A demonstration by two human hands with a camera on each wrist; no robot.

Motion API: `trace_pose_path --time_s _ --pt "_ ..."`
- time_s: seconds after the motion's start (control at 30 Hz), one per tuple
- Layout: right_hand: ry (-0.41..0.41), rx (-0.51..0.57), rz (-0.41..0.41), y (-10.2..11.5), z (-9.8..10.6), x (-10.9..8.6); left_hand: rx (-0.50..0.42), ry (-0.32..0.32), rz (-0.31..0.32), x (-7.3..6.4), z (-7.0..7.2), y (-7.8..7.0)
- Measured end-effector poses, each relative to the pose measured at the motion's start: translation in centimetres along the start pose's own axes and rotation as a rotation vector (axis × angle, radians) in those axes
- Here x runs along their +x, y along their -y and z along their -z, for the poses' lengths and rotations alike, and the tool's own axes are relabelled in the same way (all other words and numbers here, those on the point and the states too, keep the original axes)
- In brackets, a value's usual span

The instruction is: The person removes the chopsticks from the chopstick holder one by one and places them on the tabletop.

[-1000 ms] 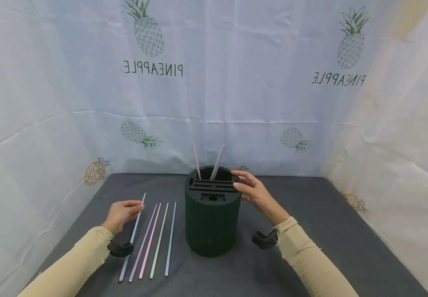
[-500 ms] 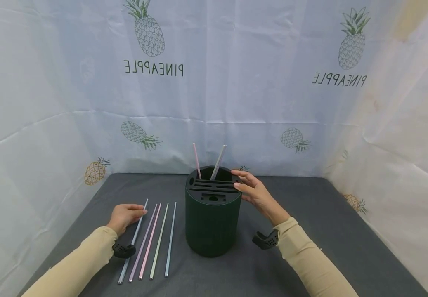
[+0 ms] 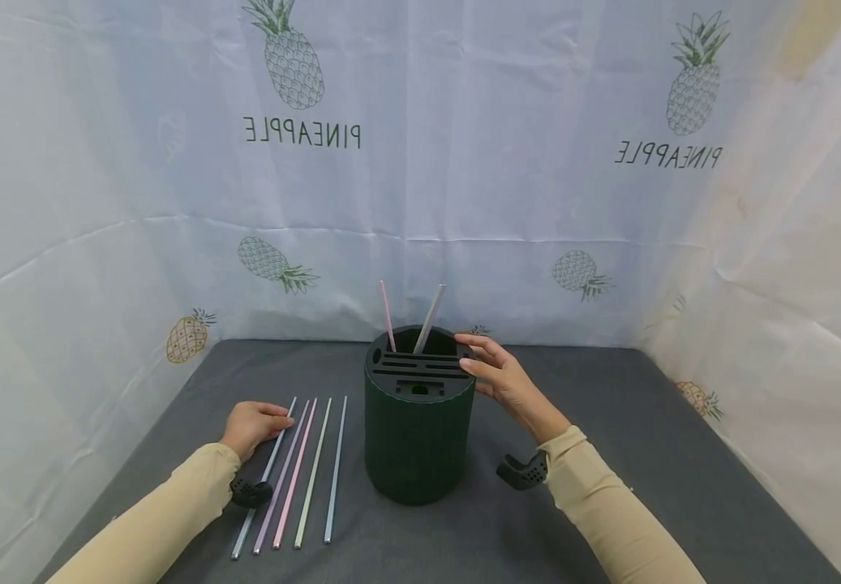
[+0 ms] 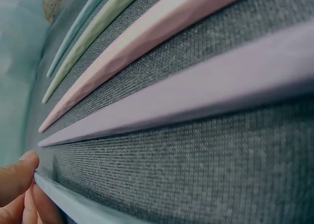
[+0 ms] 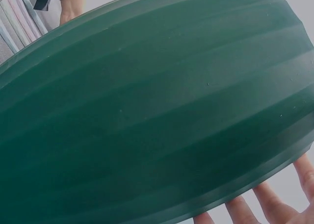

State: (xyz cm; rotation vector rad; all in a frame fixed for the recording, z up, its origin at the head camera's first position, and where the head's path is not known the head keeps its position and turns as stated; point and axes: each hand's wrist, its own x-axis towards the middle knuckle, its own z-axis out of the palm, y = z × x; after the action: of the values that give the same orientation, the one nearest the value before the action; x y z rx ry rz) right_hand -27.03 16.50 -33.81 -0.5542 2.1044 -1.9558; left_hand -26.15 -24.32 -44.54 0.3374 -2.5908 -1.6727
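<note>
My left hand (image 3: 255, 426) pinches a pale blue chopstick (image 3: 274, 454) near its thin far end, at the left of a row on the dark cloth. Beside it lie a purple chopstick (image 3: 281, 478), a pink chopstick (image 3: 293, 478), a green chopstick (image 3: 313, 478) and another blue chopstick (image 3: 336, 478), roughly side by side. A dark green utensil holder (image 3: 418, 446) stands upright to their right. My right hand (image 3: 504, 381) rests its extended fingers against the holder's right rim; fingertips (image 5: 265, 189) meet its wall in the right wrist view. A pink chopstick (image 3: 387, 316) and a greyish chopstick (image 3: 430, 319) stick up from the holder.
The holder's top has narrow slots (image 3: 420, 365) in front of a larger rear opening. A grey cloth (image 3: 573, 519) covers the table. White curtains (image 3: 478, 162) with pineapple prints hang behind and at both sides.
My left hand has brought the pale blue chopstick slightly rightward and nearer to me, closer to the purple one. The right hand and the holder stay in place.
</note>
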Motion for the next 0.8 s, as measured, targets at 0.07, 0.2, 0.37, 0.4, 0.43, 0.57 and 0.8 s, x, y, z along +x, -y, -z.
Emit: trace_pose_path --time_s 0.07,0.2,0.37,0.4,0.43,0.57,0.8 --pt "0.001 0.001 0.001 0.03 -0.03 0.0 0.015 -0.004 0.0 -0.02 -0.04 -0.05" --pt "0.009 0.003 0.006 0.02 0.02 -0.03 0.052 -0.012 0.003 -0.11 -0.12 -0.21" --pt "0.011 0.005 0.004 0.09 0.01 -0.05 0.07 -0.015 0.0 -0.05 -0.31 -0.31" --pt "0.01 0.004 0.002 0.12 -0.01 -0.05 0.072 -0.018 0.003 -0.03 -0.35 -0.31" --pt "0.01 0.003 0.0 0.14 -0.02 -0.04 0.076 -0.018 0.002 -0.01 -0.38 -0.31" --pt "0.005 0.001 -0.008 0.23 -0.08 -0.08 0.091 -0.018 0.006 0.09 -0.45 -0.27" --pt "0.002 0.002 -0.008 0.24 -0.08 -0.07 0.094 -0.014 0.018 0.52 -0.49 -0.07"
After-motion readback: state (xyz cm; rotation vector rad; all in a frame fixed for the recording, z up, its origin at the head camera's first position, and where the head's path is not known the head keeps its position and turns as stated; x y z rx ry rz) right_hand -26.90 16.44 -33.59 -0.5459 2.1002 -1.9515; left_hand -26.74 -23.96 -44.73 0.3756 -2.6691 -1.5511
